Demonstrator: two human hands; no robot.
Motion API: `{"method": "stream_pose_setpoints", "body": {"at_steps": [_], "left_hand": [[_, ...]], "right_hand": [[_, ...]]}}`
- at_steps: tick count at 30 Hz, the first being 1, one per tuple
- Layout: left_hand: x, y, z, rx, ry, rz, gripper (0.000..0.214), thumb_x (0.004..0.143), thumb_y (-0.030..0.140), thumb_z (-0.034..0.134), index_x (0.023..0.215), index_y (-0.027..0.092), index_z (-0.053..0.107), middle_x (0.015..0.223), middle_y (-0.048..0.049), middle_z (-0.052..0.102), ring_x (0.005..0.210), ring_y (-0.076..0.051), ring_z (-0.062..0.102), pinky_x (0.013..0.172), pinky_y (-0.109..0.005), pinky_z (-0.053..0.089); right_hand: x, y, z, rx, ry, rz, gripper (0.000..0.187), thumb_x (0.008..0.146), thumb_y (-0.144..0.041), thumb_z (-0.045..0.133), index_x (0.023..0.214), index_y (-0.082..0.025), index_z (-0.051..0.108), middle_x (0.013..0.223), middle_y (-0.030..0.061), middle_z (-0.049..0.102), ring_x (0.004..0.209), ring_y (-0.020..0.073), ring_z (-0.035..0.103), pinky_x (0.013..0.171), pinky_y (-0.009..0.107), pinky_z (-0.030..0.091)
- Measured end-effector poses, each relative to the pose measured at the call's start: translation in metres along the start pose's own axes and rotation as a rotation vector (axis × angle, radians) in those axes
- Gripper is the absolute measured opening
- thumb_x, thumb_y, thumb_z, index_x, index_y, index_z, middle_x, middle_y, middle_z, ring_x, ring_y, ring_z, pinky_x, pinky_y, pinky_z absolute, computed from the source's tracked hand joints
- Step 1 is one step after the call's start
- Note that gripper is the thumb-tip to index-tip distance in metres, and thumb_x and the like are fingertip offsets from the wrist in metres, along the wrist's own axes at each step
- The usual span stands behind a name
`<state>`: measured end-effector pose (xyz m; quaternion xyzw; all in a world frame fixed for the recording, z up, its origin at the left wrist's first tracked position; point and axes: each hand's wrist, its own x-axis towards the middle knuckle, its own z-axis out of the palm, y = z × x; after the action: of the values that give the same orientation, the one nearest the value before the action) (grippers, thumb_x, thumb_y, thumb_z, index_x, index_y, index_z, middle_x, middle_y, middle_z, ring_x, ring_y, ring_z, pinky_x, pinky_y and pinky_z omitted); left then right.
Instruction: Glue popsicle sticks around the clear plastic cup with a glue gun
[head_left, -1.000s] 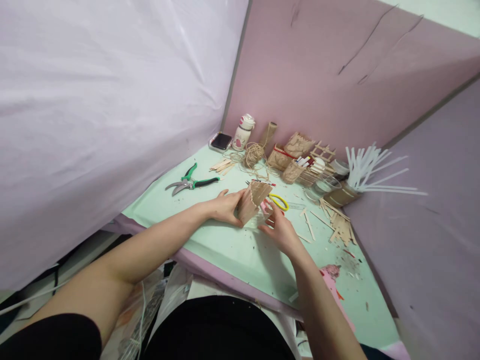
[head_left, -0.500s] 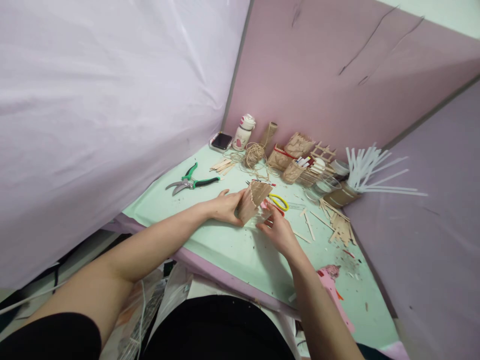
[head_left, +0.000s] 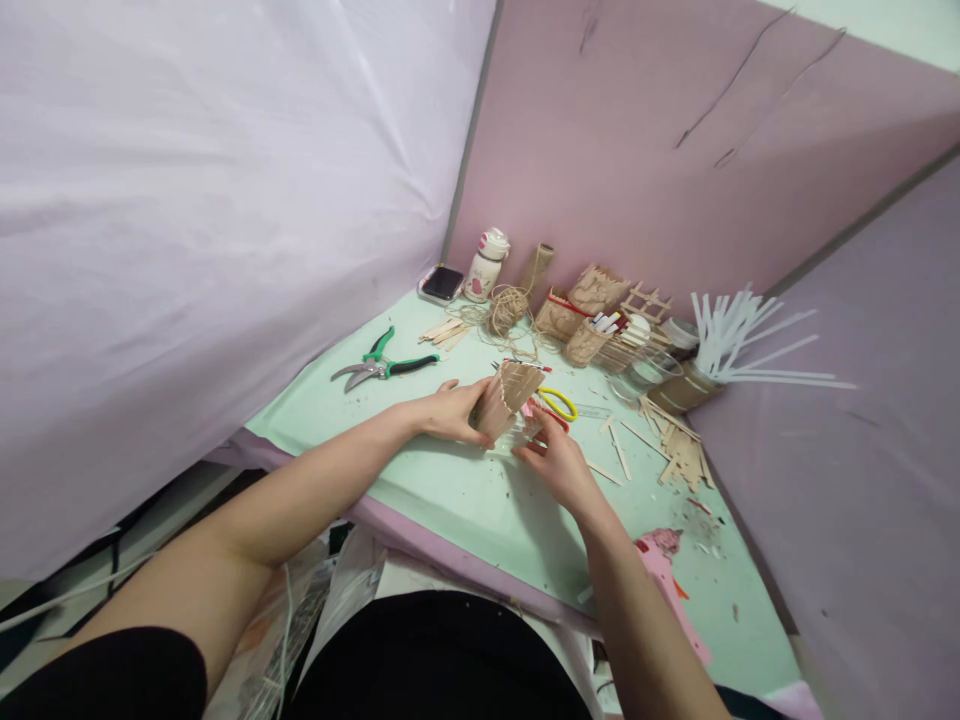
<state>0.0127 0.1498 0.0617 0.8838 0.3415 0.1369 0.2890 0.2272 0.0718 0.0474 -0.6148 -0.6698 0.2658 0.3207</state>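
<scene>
A small holder made of wooden craft sticks (head_left: 511, 392) is tilted over the tabletop, a pale cord or scalloped trim running along its edge. My left hand (head_left: 455, 412) is wrapped around its left side, thumb near the lower edge. My right hand (head_left: 559, 462) has its fingers curled against a see-through plastic part (head_left: 519, 433) on the holder's lower right. Some of the right fingertips are hidden behind that part. Just beyond the right hand lie yellow-handled scissors (head_left: 559, 403) and something red, partly covered.
Pruning shears (head_left: 384, 366) lie to the left. Behind are a phone (head_left: 441, 284), a bottle (head_left: 486, 265), a twine ball (head_left: 508, 310) and a marker cup (head_left: 589, 342). Loose craft sticks (head_left: 684, 452), white glue sticks (head_left: 724, 345) and a pink glue gun (head_left: 670, 590) are to the right.
The holder has turned very slightly between my hands. Both hands keep nearly the same place and grip.
</scene>
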Motion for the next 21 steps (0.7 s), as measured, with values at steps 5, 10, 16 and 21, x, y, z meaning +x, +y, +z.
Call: {"method": "stream_pose_setpoints", "body": {"at_steps": [5, 10, 16, 21], "left_hand": [[-0.0006, 0.0017, -0.0003, -0.015, -0.001, 0.006, 0.095, 0.067, 0.056, 0.070, 0.144, 0.020, 0.026, 0.143, -0.0124, 0.051, 0.132, -0.034, 0.046, 0.118, -0.052, 0.011], [0.0011, -0.0037, 0.0015, -0.018, -0.010, 0.012, 0.100, 0.065, 0.056, 0.072, 0.145, 0.021, 0.023, 0.146, -0.0136, 0.048, 0.134, -0.035, 0.044, 0.118, -0.055, 0.010], [0.0016, -0.0050, 0.0017, -0.046, 0.000, 0.022, 0.105, 0.066, 0.061, 0.071, 0.148, 0.022, 0.018, 0.151, -0.0140, 0.042, 0.138, -0.034, 0.039, 0.118, -0.056, 0.007], [0.0024, -0.0037, 0.0011, -0.035, -0.007, 0.005, 0.103, 0.069, 0.065, 0.067, 0.148, 0.021, 0.019, 0.148, -0.0141, 0.046, 0.137, -0.034, 0.041, 0.118, -0.054, 0.009]], "right_hand": [[-0.0004, -0.0013, -0.0001, -0.007, 0.011, -0.017, 0.073, 0.071, -0.021, 0.068, 0.141, -0.020, 0.045, 0.122, 0.0106, 0.067, 0.097, 0.0234, 0.071, 0.089, 0.042, 0.058], [-0.0001, -0.0006, -0.0007, 0.014, 0.007, -0.034, 0.073, 0.071, -0.020, 0.069, 0.140, -0.022, 0.046, 0.117, 0.0089, 0.069, 0.097, 0.0235, 0.071, 0.087, 0.041, 0.059], [-0.0010, 0.0003, 0.0000, 0.028, -0.004, -0.024, 0.074, 0.072, -0.020, 0.068, 0.142, -0.020, 0.044, 0.120, 0.0102, 0.068, 0.101, 0.0244, 0.070, 0.088, 0.041, 0.059], [-0.0017, -0.0017, 0.0005, 0.028, -0.011, -0.022, 0.076, 0.072, -0.022, 0.068, 0.144, -0.019, 0.041, 0.130, 0.0106, 0.063, 0.105, 0.0243, 0.068, 0.091, 0.041, 0.058]]}}
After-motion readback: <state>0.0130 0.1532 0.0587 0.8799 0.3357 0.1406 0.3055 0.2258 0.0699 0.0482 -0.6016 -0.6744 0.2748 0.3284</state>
